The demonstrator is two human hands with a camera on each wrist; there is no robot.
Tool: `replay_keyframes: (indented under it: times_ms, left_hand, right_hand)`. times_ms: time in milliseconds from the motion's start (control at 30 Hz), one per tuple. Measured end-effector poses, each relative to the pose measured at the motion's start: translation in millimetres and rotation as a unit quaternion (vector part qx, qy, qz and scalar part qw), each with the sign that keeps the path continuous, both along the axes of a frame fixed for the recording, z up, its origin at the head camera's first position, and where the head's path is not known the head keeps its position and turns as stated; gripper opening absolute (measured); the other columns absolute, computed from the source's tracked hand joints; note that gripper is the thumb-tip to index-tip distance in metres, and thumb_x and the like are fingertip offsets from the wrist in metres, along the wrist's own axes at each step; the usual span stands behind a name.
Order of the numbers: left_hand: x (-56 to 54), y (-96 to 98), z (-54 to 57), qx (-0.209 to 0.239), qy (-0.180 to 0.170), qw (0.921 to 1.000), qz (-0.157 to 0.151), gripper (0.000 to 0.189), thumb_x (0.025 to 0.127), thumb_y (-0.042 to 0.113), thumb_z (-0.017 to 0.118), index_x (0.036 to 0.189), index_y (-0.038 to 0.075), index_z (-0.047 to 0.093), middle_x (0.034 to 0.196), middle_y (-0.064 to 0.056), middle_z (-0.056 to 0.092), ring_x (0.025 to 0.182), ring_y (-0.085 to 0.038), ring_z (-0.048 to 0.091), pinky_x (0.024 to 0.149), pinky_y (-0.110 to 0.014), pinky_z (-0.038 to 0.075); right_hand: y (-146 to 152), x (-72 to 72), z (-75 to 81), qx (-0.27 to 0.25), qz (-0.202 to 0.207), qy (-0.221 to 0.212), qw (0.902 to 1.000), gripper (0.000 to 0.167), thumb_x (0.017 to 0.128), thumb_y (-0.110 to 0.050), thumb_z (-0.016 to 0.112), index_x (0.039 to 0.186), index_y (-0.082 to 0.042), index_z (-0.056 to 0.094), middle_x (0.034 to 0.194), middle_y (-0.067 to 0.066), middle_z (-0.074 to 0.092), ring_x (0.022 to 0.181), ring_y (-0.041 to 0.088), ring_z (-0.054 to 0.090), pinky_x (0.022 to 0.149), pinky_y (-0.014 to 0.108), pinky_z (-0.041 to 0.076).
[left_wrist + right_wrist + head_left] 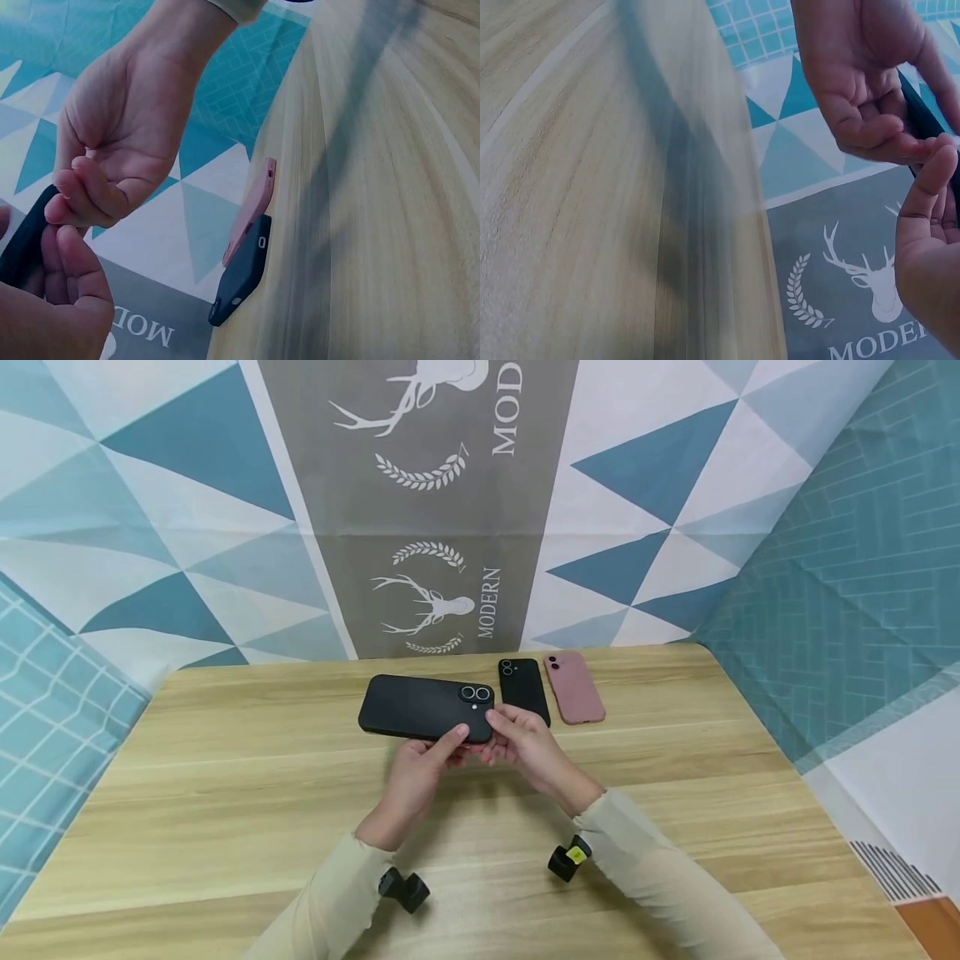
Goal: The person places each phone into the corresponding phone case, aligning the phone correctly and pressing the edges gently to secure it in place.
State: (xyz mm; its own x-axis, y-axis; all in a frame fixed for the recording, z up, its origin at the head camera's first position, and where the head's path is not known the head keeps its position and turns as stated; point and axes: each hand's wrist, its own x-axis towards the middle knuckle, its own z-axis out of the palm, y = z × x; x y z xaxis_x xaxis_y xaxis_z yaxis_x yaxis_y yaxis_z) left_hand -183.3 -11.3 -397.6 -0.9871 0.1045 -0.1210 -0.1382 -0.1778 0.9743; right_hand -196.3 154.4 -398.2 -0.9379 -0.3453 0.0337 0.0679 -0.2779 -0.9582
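Note:
A black phone (412, 706) with two camera rings is held above the far part of the table, its back toward the head camera. My left hand (416, 777) grips its near long edge, thumb pressed on the back. At the camera end, my right hand (528, 747) pinches the near corner between thumb and fingers. The fingertips of both hands meet under that edge, as the left wrist view shows. Just beyond my right hand lie another black phone (529, 689) and a pink phone (577, 689), side by side, backs up.
The wood-grain table (225, 810) ends at a patterned cloth backdrop (637, 485) at the far side. Tiled-pattern cloth (45, 710) hangs at the left. Each sleeve carries a small black wrist camera (405, 889).

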Motion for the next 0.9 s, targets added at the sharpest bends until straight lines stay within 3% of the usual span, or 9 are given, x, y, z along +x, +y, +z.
replay_keyframes:
  times_ms: [267, 433, 533, 667, 767, 900]
  left_hand:
    - [2.2, -5.9, 0.2, 0.056, 0.028, 0.9972, 0.04, 0.012, 0.09, 0.008, 0.06, 0.085, -0.003, 0.062, 0.065, 0.002, 0.063, 0.066, -0.01, 0.059, 0.072, -0.025, 0.054]
    - [2.4, -2.0, 0.1, 0.066, 0.037, 0.9961, 0.044, 0.012, 0.091, 0.009, 0.059, 0.087, -0.002, 0.063, 0.068, 0.003, 0.064, 0.068, -0.008, 0.06, 0.07, -0.022, 0.054]
    - [2.5, 0.6, -0.3, 0.067, 0.035, 0.9958, 0.051, 0.013, 0.091, 0.007, 0.059, 0.088, -0.005, 0.063, 0.067, 0.004, 0.064, 0.067, -0.007, 0.06, 0.069, -0.021, 0.054]
    - [2.5, 3.1, -0.5, 0.064, 0.027, 0.9956, 0.063, 0.015, 0.09, 0.005, 0.058, 0.089, -0.009, 0.063, 0.066, 0.005, 0.064, 0.066, -0.006, 0.06, 0.068, -0.021, 0.054]
    - [2.1, 2.4, 1.0, 0.062, 0.017, 0.9965, 0.054, 0.016, 0.09, 0.006, 0.059, 0.091, -0.01, 0.063, 0.067, 0.004, 0.064, 0.067, -0.007, 0.06, 0.069, -0.021, 0.054]
    - [0.0, -4.2, 4.7, 0.05, -0.003, 0.9987, 0.009, 0.018, 0.091, 0.011, 0.06, 0.094, -0.007, 0.064, 0.071, 0.003, 0.066, 0.07, -0.008, 0.062, 0.072, -0.022, 0.055]
  right_hand:
    - [7.4, -0.4, -1.1, -0.026, -0.014, -0.01, 0.9995, 0.021, 0.101, -0.018, 0.04, 0.09, -0.008, 0.055, 0.066, -0.001, 0.069, 0.054, 0.008, 0.061, 0.052, 0.019, 0.05]
    - [1.3, 2.5, 0.9, -0.086, 0.035, -0.018, 0.9955, 0.019, 0.1, -0.026, 0.044, 0.102, -0.008, 0.05, 0.071, 0.001, 0.07, 0.06, 0.011, 0.065, 0.056, 0.022, 0.054]
    - [-5.4, 3.6, 1.0, -0.094, 0.053, -0.019, 0.994, 0.017, 0.097, -0.019, 0.051, 0.109, -0.008, 0.045, 0.075, 0.001, 0.07, 0.063, 0.01, 0.066, 0.06, 0.023, 0.056]
    - [-12.5, 4.2, 0.8, -0.084, 0.028, -0.017, 0.9959, 0.019, 0.093, -0.004, 0.05, 0.111, -0.008, 0.043, 0.071, 0.0, 0.07, 0.06, 0.008, 0.065, 0.058, 0.021, 0.055]
    - [-14.6, 4.3, 1.0, -0.079, 0.006, -0.018, 0.9967, 0.019, 0.093, -0.001, 0.046, 0.111, -0.008, 0.042, 0.068, -0.001, 0.07, 0.057, 0.007, 0.063, 0.054, 0.02, 0.053]
    - [-13.6, 3.6, 1.2, -0.086, -0.014, -0.021, 0.9959, 0.018, 0.093, -0.001, 0.044, 0.109, -0.009, 0.042, 0.066, -0.001, 0.069, 0.055, 0.008, 0.063, 0.051, 0.02, 0.05]
